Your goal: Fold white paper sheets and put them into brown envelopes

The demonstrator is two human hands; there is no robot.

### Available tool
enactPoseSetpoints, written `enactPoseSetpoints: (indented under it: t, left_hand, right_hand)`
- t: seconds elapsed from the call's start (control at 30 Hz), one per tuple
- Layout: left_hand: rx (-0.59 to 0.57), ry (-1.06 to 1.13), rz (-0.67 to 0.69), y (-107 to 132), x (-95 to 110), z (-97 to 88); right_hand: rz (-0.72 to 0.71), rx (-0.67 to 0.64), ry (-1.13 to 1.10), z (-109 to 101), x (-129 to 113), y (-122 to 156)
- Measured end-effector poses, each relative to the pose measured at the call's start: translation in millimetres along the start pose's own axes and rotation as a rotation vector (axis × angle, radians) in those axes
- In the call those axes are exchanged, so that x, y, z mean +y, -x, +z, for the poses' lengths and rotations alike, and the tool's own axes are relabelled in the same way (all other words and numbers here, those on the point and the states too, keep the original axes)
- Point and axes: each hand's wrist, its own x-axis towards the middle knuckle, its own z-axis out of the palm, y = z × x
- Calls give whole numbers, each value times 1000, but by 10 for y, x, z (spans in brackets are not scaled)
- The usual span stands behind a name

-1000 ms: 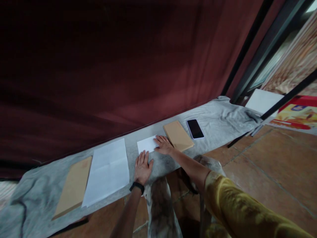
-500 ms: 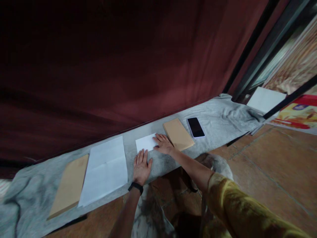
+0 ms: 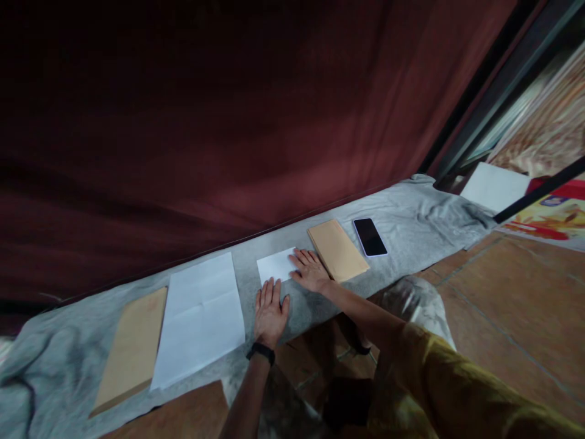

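A small folded white paper (image 3: 274, 266) lies on a grey cloth (image 3: 411, 225) spread along a low ledge. My left hand (image 3: 270, 311) rests flat with fingers stretched out, its fingertips at the paper's near edge. My right hand (image 3: 311, 269) lies flat with fingers spread on the paper's right end. Just right of that hand lies a brown envelope (image 3: 337, 250).
A black phone (image 3: 370, 236) lies right of the envelope. A large creased white sheet (image 3: 201, 316) and a second brown envelope (image 3: 131, 347) lie to the left. A dark red curtain (image 3: 228, 122) hangs behind. Tiled floor (image 3: 503, 317) and a white sheet (image 3: 496, 186) are at right.
Both hands stay flat on the small paper. The view has shifted slightly, and my left hand has drawn a little nearer to me.
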Motion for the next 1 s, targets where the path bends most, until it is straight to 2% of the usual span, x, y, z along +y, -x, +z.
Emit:
enactPoseSetpoints:
  t: [0.63,0.9,1.0]
  left_hand:
    - [58,65,7,7,70,-17]
    - [224,341,-10,73,18,-80]
    - [159,356,-37,62,122,-92]
  right_hand:
    - [-23,50,21,-29,0,19]
    - [-19,41,4,-36,5,30]
    - [-17,29,-1,-52,-1,30]
